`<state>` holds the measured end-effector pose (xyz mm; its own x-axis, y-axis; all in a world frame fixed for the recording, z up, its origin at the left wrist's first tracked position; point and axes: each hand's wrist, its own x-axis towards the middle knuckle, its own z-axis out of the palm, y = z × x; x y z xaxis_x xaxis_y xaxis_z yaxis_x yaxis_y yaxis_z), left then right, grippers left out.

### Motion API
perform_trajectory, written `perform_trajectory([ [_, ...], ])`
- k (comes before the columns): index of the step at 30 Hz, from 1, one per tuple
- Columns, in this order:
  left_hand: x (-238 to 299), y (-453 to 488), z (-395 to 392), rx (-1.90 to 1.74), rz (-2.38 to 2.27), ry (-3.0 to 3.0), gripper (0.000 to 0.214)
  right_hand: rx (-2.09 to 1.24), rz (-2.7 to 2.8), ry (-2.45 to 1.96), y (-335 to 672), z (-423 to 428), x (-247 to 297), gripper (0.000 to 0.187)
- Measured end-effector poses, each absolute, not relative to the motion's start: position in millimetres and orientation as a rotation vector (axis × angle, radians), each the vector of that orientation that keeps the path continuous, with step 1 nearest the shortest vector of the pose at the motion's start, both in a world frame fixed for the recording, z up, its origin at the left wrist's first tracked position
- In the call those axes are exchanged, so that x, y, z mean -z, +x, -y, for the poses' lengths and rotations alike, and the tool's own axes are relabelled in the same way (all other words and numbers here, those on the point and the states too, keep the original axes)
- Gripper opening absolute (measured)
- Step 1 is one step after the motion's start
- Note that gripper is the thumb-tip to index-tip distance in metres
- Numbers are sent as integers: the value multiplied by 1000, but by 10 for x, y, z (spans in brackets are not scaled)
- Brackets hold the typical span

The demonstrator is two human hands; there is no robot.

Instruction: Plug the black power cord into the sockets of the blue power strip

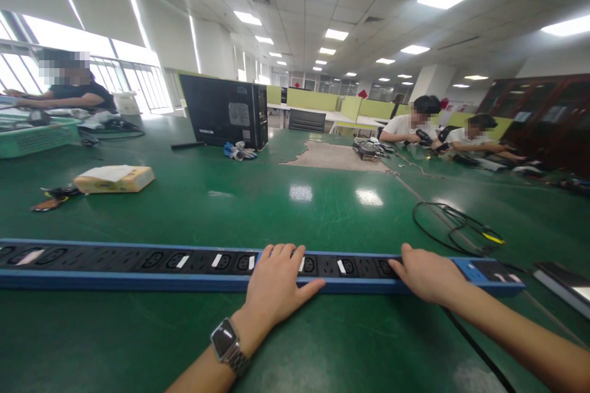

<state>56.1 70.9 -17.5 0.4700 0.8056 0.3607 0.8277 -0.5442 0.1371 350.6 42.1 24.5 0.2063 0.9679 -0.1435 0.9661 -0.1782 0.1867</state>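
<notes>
A long blue power strip (pixel 138 267) with several black sockets and white labels lies across the green table (pixel 258 196) in front of me. My left hand (pixel 276 282), with a watch on its wrist, lies flat on the strip's middle, fingers stretched over the sockets and thumb along its near edge. My right hand (pixel 426 273) rests over the strip near its right end, fingers curled over the far edge, gripping it. The strip's blue end cap (pixel 488 270) shows just past that hand.
A black cable (pixel 454 224) loops at the right, beside a flat dark device (pixel 565 285). A tissue pack (pixel 115 178) and small tools lie at left. A computer case (pixel 225 110) stands behind. Three people sit at the table's far sides, with a green basket (pixel 37 138).
</notes>
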Motion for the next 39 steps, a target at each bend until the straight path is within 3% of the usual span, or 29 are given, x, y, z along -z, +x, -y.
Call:
perform_trajectory([
  [18,111,556,-702,555,1517,-2655,69,-53,-1861,2281,3498,-400,-197,40],
  [30,-173,1338,-1359,108,1450,-3087,62,-38,-1838,2280,3453,-409,-240,41],
  [34,-90,1307,-1326,117,1472,-3081,71,-52,-1853,2280,3450,-395,-243,43],
  [39,-116,1034,-1211,138,1430,-3099,64,-59,-1824,2283,3441,-389,-244,42],
])
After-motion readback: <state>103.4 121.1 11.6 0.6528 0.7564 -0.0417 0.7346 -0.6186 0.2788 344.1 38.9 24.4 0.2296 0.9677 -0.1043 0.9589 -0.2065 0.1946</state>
